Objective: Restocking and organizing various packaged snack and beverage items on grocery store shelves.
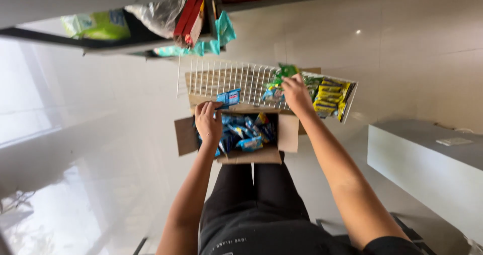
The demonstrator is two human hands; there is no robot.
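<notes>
The head camera is looking down, apparently with the picture turned over, at a person who is working above an open brown cardboard box (236,157) that is resting against their dark-clothed legs (256,204). The box is holding a heap of small blue foil snack packets (246,132). The left hand (208,122) is hovering over the box's near-left corner, and its fingers (214,105) are pinching one small blue rectangular snack packet (229,97) by its edge. That packet is lying just beyond the fingertips, towards the white wire rack basket (221,79), with its long axis running roughly left to right and tilting slightly upward at the far end. The right hand (296,93) is reaching further, into the basket, and its fingers are closing on a green and blue packet (282,79) that is standing among others; whether the grip is firm cannot be told. Yellow and green packets (329,98) are sitting in a row just right of that hand. The left hand is nearer the box, the right nearer the basket. Above, a dark shelf (115,43) is carrying a red carton (189,17) and crumpled plastic bags (156,13).
</notes>
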